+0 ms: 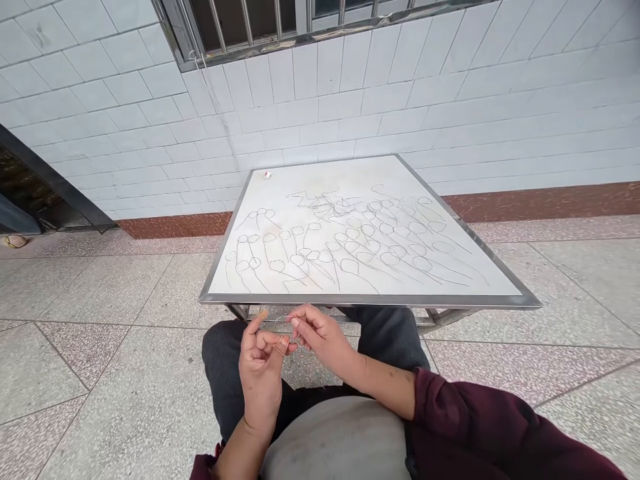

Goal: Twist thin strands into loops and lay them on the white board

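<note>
My left hand (262, 367) and my right hand (327, 341) are close together over my lap, just before the table's near edge. Between them a thin wire (281, 319) shows as a fine curved line. My right thumb and forefinger pinch it. The left thumb presses on the fingers around its lower part, while the left forefinger sticks up. On the white table (240, 298) lie several thin wires (269, 237) with round loops and long tails. Farther back is a tangle of bent wires (335, 205).
A small white and red item (267, 175) lies at the table's far left corner. Behind the table stands a white tiled wall (320, 127) with a barred window (280, 23). My knees (220, 353) are partly under the table's front edge.
</note>
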Demonstrator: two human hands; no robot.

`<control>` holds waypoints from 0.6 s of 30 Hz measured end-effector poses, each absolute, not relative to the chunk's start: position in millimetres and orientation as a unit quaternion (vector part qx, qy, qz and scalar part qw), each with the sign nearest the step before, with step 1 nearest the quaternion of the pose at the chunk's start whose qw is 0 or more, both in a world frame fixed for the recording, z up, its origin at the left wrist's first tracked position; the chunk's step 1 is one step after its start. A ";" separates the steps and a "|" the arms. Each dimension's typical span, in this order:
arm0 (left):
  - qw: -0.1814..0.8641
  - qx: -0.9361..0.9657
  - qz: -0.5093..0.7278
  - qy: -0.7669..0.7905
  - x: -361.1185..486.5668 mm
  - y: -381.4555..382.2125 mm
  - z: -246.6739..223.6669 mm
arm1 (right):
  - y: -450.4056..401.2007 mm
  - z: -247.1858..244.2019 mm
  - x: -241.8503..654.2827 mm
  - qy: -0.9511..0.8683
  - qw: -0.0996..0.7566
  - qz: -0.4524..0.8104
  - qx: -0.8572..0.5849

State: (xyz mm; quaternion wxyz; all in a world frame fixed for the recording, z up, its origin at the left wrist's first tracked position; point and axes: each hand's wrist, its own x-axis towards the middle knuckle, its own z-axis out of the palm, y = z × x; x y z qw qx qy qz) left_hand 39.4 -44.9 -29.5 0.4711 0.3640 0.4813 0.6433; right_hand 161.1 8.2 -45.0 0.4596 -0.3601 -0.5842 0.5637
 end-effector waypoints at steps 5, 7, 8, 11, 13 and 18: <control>0.467 0.373 0.642 0.479 44.7 -46.9 -27.0 | 10.2 -48.2 163.5 -0.617 0.456 0.508 -0.392; 0.465 0.376 0.640 0.482 46.3 -47.5 -27.2 | 12.2 -49.3 164.6 -0.640 0.459 0.466 -0.403; 0.465 0.379 0.637 0.484 46.9 -47.7 -27.7 | 13.1 -49.6 165.0 -0.648 0.459 0.451 -0.407; 0.465 0.383 0.629 0.492 48.1 -48.0 -29.7 | 14.0 -50.3 165.2 -0.665 0.456 0.422 -0.414; 0.466 0.383 0.624 0.497 48.5 -47.9 -30.6 | 13.4 -50.4 164.4 -0.670 0.466 0.403 -0.414; 0.459 0.380 0.628 0.500 48.1 -48.1 -30.0 | 11.3 -48.2 161.6 -0.658 0.477 0.414 -0.409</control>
